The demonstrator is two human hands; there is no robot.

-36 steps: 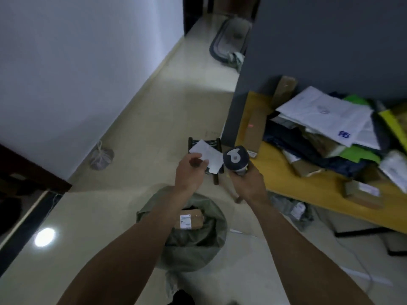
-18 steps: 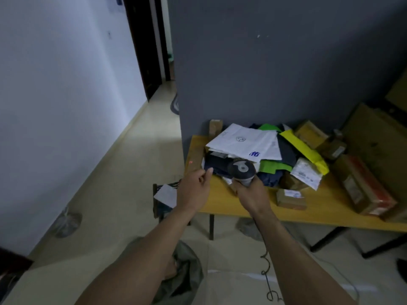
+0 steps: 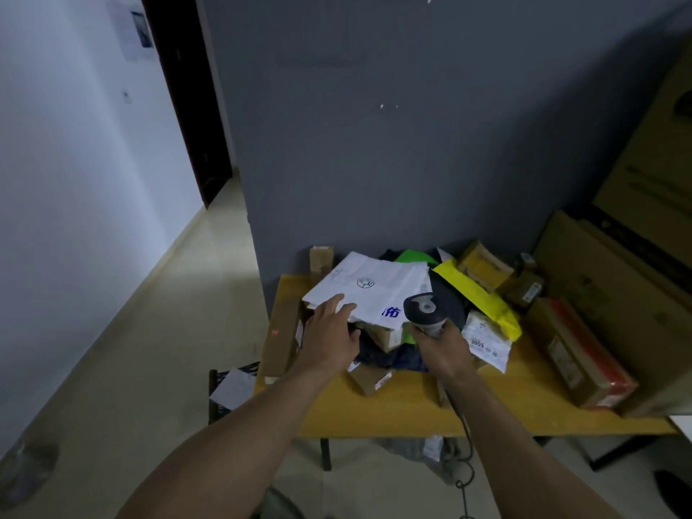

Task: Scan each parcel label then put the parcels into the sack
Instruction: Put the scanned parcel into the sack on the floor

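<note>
Parcel pile [image 3: 393, 294] on table [image 3: 393, 410] against wall [image 3: 412, 144]; boxes [image 3: 584, 346] to its right, crate [image 3: 232, 391] left of table.

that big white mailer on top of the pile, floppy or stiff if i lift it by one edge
Probably floppy: the white mailer lies thin and creased, bending over the uneven parcels beneath. Likely light for its size, as it shows little bulge. Its smooth-looking skin may slip when pinched.

Dim, bluish light fills the room, a paler band lies across the floor [image 3: 209, 279] beside the grey partition [image 3: 412, 144], the desk [image 3: 412, 410] is shadowed along its far edge, a faint red dot glows on the cardboard box [image 3: 279, 342] at its left edge, and wide-angle bending curves the door frame [image 3: 187, 106].
</note>
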